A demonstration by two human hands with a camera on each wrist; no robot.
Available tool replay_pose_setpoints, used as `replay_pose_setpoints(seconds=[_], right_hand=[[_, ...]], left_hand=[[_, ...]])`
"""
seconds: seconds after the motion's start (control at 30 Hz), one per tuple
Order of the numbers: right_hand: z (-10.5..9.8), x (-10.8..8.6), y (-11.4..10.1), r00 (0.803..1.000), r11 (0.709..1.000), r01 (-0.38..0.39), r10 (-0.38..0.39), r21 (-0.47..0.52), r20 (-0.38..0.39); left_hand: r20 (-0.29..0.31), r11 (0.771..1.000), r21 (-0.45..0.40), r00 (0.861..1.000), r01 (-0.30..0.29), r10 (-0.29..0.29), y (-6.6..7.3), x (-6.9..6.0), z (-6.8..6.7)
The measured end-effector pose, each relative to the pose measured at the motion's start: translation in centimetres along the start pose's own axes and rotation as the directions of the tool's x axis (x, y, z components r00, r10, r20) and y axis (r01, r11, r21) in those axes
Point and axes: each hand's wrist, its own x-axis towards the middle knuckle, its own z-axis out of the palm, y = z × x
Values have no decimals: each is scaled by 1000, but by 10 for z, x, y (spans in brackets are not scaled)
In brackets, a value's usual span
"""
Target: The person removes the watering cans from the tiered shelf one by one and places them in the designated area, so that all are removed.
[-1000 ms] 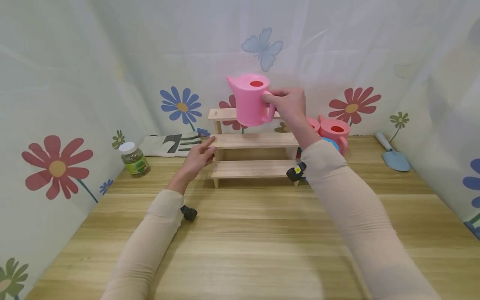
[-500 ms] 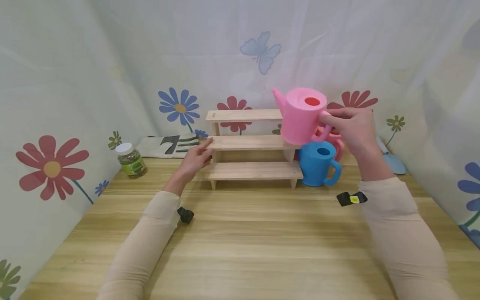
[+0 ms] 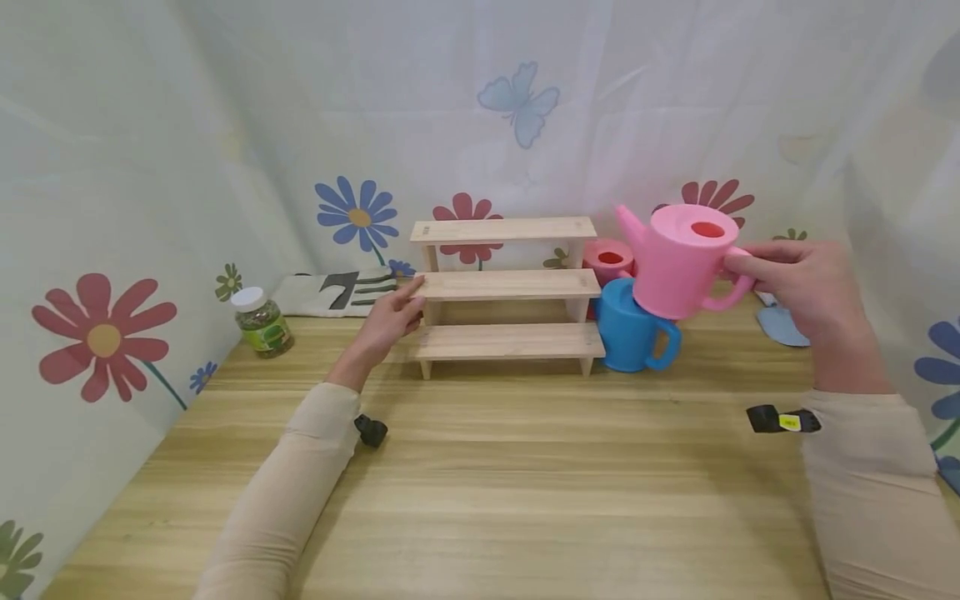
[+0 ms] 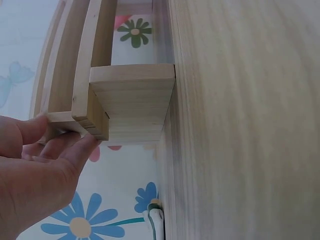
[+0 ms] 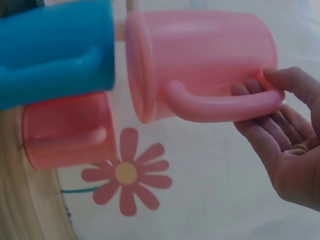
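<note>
In the head view, my right hand holds a pink watering can upright by its handle, in the air to the right of a blue watering can. The right wrist view shows the fingers curled about the top of that handle. A darker pink watering can stands behind the blue one, partly hidden. My left hand grips the left end of the middle step of a three-tier wooden shelf; thumb and fingers lie on either side of the board in the left wrist view.
A white-lidded jar and a pair of work gloves lie left of the shelf on the wooden table. Behind the right hand, a light-blue trowel blade shows in part. Flowered curtain closes off the back and sides.
My right hand has carried the pink watering can from in front of the top shelf rightward and down, past the blue one, which has come into view. The left hand stays at the shelf.
</note>
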Motion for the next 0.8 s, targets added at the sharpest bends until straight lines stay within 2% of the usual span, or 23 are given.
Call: replay_pose_setpoints(seconds=[0.13,0.23,0.27,0.37,0.43,0.5,0.53,0.63,0.8], right_hand=[[-23,1,5,999,995,-5,1,99,48],[-45,-1,9,995,969,-49,27,244,91],[-52,-2,10,993,963,-75,48,258,111],[-72,-3,17,985,979,-113,89,168,145],[-81,-2,23,981,992,-119,114,26,156],[-86,0,30,979,988,-116,132,-106,159],[-88,0,33,976,982,-120,143,-143,162],[-88,2,42,965,968,-152,190,-201,183],[-77,5,50,937,957,-204,252,-207,240]], left_hand=[[-1,1000,-1,1000,3,-3,-1,-2,1],[-3,1000,3,1000,-4,4,1,-3,2],[-5,1000,1,1000,-4,4,1,-3,2],[-4,1000,4,1000,-1,1,3,-3,2],[-3,1000,4,1000,6,-6,4,-3,2],[-4,1000,7,1000,12,-12,5,-3,2],[-2,1000,10,1000,12,-12,4,-3,2],[0,1000,15,1000,8,-8,3,-3,2],[3,1000,9,1000,-3,3,-1,-2,1]])
